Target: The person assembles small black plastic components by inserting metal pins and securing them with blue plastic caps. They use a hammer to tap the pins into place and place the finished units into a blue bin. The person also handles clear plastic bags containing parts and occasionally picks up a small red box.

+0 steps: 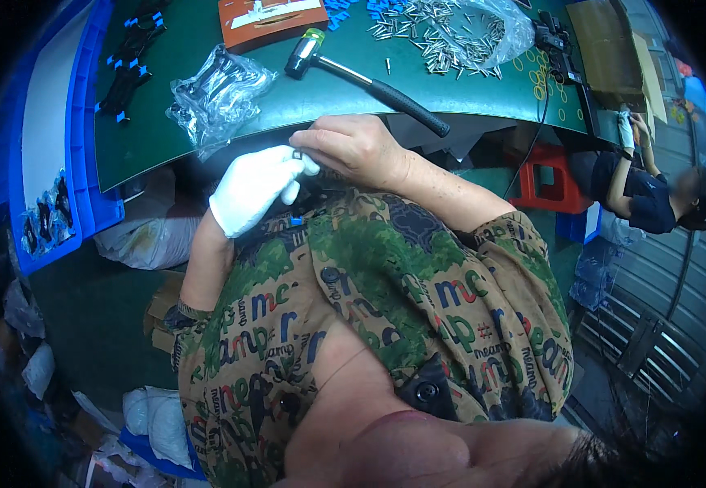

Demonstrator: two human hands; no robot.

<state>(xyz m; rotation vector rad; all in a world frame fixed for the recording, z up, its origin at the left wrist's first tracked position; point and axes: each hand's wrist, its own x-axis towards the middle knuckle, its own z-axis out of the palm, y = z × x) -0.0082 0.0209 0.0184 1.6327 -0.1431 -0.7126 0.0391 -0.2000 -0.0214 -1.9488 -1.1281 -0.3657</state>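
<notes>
Small dark part (297, 154): up at the fingertips, just off the near edge of the green table (320, 96)
Right hand (357, 150): bare, thumb and forefinger pinching the part
Left hand (255, 189): white-gloved, fingers curled beside it, grip cannot be told
Hammer (351, 73): on the table, black handle toward the near edge

Bare green tabletop (487, 99) right of hammer (367, 83), passable; hammer bars right hand (358, 149) from metal pins (442, 50).

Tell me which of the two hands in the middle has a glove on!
The left hand wears a white glove; the right hand is bare.
</notes>
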